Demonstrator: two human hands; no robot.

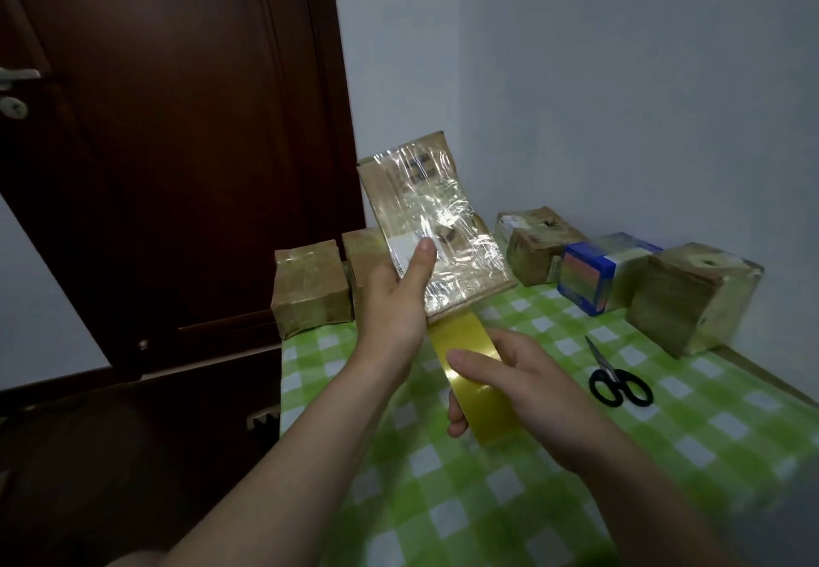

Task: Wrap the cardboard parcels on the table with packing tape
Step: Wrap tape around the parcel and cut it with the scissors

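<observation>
My left hand [394, 300] grips a flat cardboard parcel [436, 220] by its lower left side, thumb on its shiny taped face, and holds it tilted up above the table. A yellow strip of packing tape [461, 336] runs from the parcel's lower edge down to the tape roll [483, 407]. My right hand [518, 389] grips that roll, with fingers curled over the top and the thumb underneath. Much of the roll is hidden by the hand.
Black scissors [614, 378] lie on the green checked tablecloth [509, 500] to the right. Taped cardboard boxes stand along the back: two at the left [310, 287], one [538, 243] by the wall, a blue box [594, 274], a large one [691, 296] at the right. A dark door is on the left.
</observation>
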